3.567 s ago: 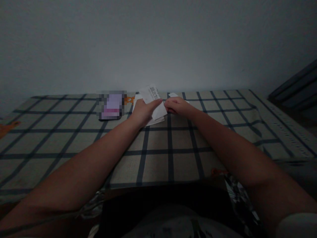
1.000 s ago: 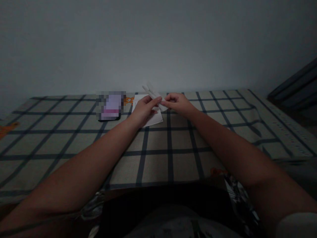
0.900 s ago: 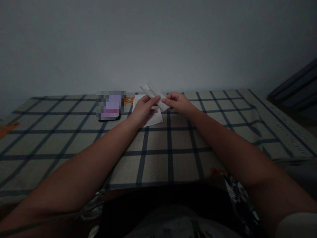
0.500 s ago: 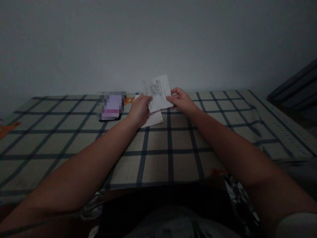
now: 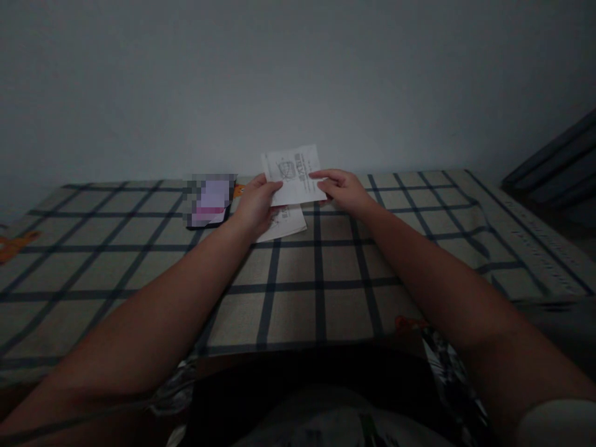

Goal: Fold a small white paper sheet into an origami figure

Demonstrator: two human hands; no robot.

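Between my two hands a white printed sheet of paper [image 5: 293, 180] is held above the table, with a dark drawing and lines of print on its face. My left hand [image 5: 255, 202] pinches its left edge, thumb on top. At the right edge my right hand [image 5: 343, 189] grips it, with the index finger stretched over the printed side. Below the held sheet, more white printed paper [image 5: 286, 222] lies on the cloth, partly covered by the sheet and my left hand.
A phone [image 5: 212, 202] with a blurred-out screen lies left of my left hand. The checked tablecloth [image 5: 298, 267] covers the table, which meets a plain wall [image 5: 298, 74] at the back. Dark slatted furniture [image 5: 559, 161] stands at the far right.
The held sheet has turned flatter and more level, and its left part has opened out. My left hand has shifted slightly left and down, while my right index finger has stretched onto the sheet.
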